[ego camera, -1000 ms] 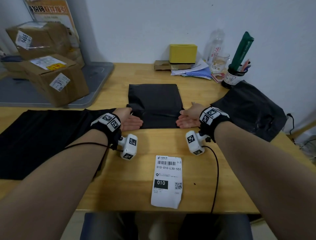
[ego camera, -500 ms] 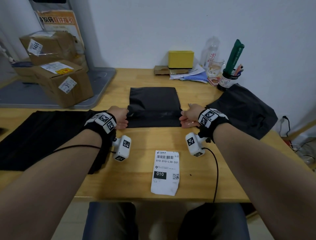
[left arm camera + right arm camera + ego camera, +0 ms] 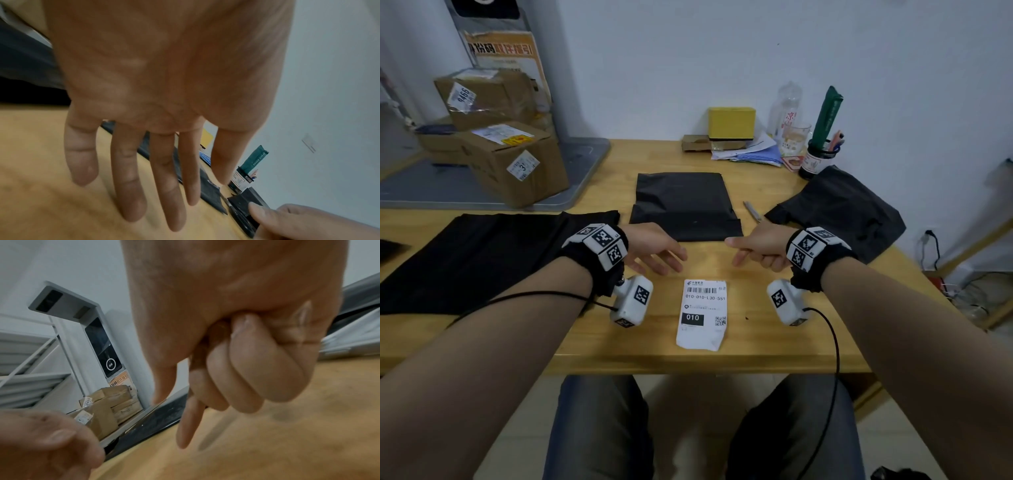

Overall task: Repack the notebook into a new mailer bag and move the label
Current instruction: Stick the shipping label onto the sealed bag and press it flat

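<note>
Mailer bag [image 3: 685,205] released; left hand [image 3: 654,248] spread, right hand [image 3: 760,246] curled empty, both withdrawn.

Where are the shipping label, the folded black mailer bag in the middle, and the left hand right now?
shipping label [image 3: 702,313], head view, middle of the white sheet, beside the black 010 box.
folded black mailer bag [image 3: 683,202], head view, centre of its flat top face.
left hand [image 3: 654,246], head view, back of the hand.
</note>
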Demonstrator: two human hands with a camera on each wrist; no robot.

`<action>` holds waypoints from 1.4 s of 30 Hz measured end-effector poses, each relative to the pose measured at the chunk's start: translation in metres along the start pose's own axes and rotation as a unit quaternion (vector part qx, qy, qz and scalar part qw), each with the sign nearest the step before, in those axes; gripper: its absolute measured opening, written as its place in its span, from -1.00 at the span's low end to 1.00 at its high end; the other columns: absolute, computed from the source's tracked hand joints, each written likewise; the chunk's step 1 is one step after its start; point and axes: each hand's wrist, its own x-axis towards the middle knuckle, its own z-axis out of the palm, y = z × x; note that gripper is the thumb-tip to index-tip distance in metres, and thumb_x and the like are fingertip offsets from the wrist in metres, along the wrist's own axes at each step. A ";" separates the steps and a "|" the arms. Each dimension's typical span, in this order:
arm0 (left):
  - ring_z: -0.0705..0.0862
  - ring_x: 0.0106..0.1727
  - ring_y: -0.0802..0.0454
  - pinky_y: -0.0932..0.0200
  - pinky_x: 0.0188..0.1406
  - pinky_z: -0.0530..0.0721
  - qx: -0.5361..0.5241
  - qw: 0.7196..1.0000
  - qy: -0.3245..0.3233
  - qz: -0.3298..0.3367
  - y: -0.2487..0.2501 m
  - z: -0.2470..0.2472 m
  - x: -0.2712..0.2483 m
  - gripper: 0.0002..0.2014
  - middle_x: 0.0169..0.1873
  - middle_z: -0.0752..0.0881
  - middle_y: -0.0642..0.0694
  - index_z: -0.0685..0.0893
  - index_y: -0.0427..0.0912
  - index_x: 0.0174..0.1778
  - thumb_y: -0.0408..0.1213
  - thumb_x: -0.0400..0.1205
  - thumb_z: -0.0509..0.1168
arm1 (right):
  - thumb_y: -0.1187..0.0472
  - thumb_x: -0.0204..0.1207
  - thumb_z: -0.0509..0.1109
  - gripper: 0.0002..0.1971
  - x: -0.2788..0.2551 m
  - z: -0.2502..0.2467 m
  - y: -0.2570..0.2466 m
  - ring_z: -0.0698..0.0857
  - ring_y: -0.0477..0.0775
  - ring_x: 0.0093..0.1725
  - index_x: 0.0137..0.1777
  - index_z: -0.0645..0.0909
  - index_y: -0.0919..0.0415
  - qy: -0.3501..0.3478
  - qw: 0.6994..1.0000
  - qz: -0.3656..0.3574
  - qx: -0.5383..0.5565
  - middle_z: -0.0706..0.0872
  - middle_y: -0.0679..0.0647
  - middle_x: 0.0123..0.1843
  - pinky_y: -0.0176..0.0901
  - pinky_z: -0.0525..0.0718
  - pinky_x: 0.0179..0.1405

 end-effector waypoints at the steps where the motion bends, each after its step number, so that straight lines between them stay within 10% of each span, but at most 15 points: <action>1: 0.78 0.15 0.01 0.01 0.22 0.55 -0.005 1.000 0.009 -0.001 0.000 0.003 0.000 -0.73 -0.03 0.86 0.08 0.76 0.00 0.18 0.00 0.69 0.28 | -0.30 0.58 0.41 -0.44 -0.003 0.002 0.002 0.14 -0.06 -0.55 0.11 0.83 0.25 -0.021 1.000 0.004 -0.006 0.21 -0.05 -0.48 -0.31 0.14 -0.65; 8: 0.74 -0.04 0.07 0.12 0.00 0.55 -0.026 0.999 0.026 0.023 -0.004 0.018 0.004 -0.72 -0.04 0.87 0.01 0.75 -0.10 0.21 -0.07 0.67 0.35 | -0.13 0.30 0.72 -0.57 -0.004 0.029 0.013 0.23 -0.05 -0.58 -0.28 0.64 0.18 -0.076 0.995 -0.002 -0.064 0.36 -0.02 -0.52 -0.27 0.19 -0.61; 25: 0.75 0.03 0.05 0.12 0.02 0.69 0.004 0.995 -0.037 0.094 -0.026 0.005 0.007 -0.76 0.01 0.86 -0.09 0.84 -0.09 0.12 -0.15 0.56 0.51 | 0.15 0.53 0.61 -0.84 -0.020 0.020 -0.015 0.29 -0.04 -0.53 0.01 0.85 0.22 -0.076 0.988 -0.133 -0.030 0.40 0.03 -0.45 -0.27 0.23 -0.63; 37: 0.73 -0.19 0.12 0.16 -0.24 0.73 -0.123 0.972 0.098 0.174 0.017 -0.057 0.041 -0.93 -0.09 0.86 -0.06 0.81 -0.06 -0.02 -0.23 0.62 0.44 | 0.09 0.54 0.59 -0.71 0.007 -0.008 -0.048 0.24 -0.07 -0.55 0.23 0.76 0.08 0.061 0.982 -0.149 0.101 0.35 -0.03 -0.43 -0.28 0.17 -0.65; 42: 0.72 -0.17 0.08 0.13 -0.18 0.74 -0.153 0.958 0.152 0.190 0.041 -0.093 0.071 -0.93 -0.02 0.84 -0.18 0.79 -0.09 -0.04 -0.21 0.61 0.46 | 0.01 0.52 0.59 -0.68 0.037 -0.016 -0.060 0.18 -0.02 -0.53 -0.30 0.55 0.12 0.057 0.988 -0.130 0.063 0.31 0.00 -0.46 -0.24 0.12 -0.58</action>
